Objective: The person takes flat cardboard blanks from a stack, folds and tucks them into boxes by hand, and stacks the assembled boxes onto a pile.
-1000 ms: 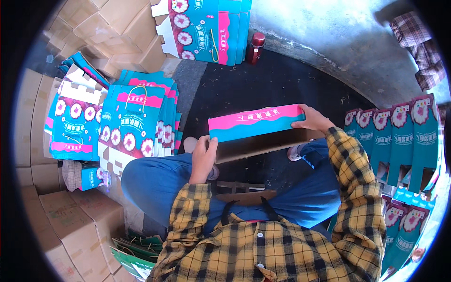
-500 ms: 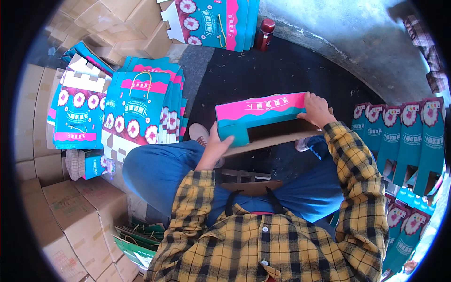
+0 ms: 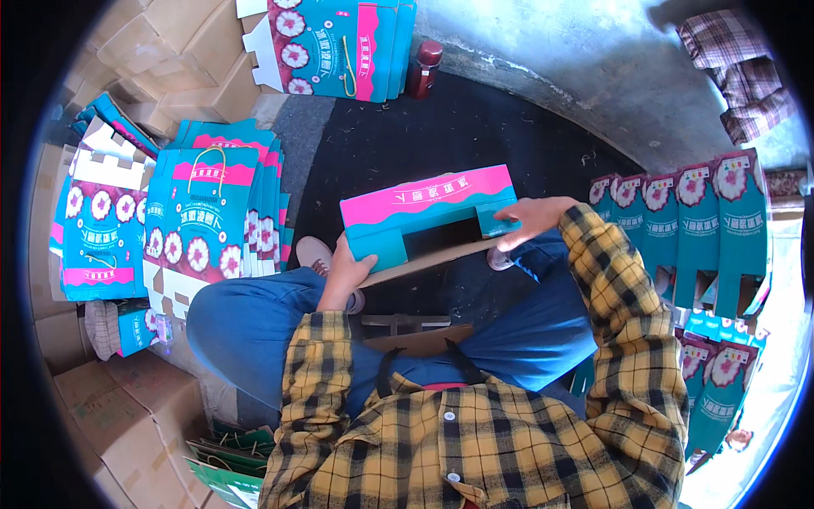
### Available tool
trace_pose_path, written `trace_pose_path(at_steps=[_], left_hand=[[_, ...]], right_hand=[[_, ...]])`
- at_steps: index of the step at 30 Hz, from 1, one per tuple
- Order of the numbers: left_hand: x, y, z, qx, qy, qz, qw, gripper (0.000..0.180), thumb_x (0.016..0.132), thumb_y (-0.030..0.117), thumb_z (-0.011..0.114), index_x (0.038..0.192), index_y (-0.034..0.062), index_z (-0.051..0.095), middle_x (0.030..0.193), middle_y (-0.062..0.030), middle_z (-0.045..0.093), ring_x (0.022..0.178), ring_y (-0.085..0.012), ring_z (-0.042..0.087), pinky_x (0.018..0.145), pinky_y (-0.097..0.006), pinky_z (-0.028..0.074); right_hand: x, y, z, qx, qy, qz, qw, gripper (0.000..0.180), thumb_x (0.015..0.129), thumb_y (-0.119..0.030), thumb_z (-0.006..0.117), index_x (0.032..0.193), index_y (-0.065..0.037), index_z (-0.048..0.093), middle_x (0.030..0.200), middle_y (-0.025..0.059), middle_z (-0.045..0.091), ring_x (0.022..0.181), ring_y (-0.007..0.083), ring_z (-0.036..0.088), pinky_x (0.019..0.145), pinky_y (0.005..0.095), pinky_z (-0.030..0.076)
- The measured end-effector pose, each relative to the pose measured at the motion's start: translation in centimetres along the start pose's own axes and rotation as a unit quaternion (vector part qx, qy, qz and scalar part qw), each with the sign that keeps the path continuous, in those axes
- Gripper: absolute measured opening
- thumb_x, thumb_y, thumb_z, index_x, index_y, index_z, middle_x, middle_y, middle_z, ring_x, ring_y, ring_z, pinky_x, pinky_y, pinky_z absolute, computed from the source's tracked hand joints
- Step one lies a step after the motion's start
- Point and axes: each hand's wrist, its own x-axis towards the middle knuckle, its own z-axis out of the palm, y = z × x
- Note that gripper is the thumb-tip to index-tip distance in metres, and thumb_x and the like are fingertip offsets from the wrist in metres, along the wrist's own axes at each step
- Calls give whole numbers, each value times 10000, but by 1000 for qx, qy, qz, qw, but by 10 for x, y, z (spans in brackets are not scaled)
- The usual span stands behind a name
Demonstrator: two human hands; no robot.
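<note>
A teal and pink cardboard gift box (image 3: 428, 197) lies across in front of me above my knees, with a dark opening along the side facing me. My left hand (image 3: 343, 273) grips its left end, thumb over the teal end flap (image 3: 377, 253). At the right end, my right hand (image 3: 536, 219) has its fingers and thumb closed at another teal flap (image 3: 494, 219), which is folded inward over the opening. A brown cardboard edge (image 3: 441, 253) runs along the near side of the opening.
Flat teal and pink boxes (image 3: 203, 204) are stacked at left beside brown cartons (image 3: 127, 407). More flat boxes (image 3: 326, 51) and a dark red bottle (image 3: 425, 69) stand at the back. Assembled boxes (image 3: 699, 229) line the right. Green bags (image 3: 229, 467) sit lower left.
My right hand has moved from the box's far right corner down to its right end flap, now folded inward. My left hand keeps its hold. The whole view has shifted, moving the surroundings left.
</note>
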Motion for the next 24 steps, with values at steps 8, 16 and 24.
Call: trace_pose_path(at_steps=[8,16,24], left_hand=[[0,13,-6,-289,32,-244,925,515,1036,390,552,1401,26,547,1197,-118,672,1051,-213,654,914,-323,502],[-2,50,16,-22,11,-101,995,733,892,508,758,1249,-93,539,1228,-271,660,1142,-366,661,976,-412,509],[12,42,24,100,-2,-98,990,779,786,491,849,1156,-144,592,1143,-316,679,1071,-424,694,912,-456,543]], right_hand=[[19,-6,3,-103,212,24,972,736,724,-622,819,1170,-49,698,1096,207,730,1065,390,701,900,470,555],[46,10,-9,-6,321,203,925,966,601,-647,904,1243,16,617,1166,221,717,1107,363,705,929,424,566],[43,40,-6,-13,261,233,937,990,618,-655,896,1272,44,643,1274,225,681,1209,344,660,1022,417,520]])
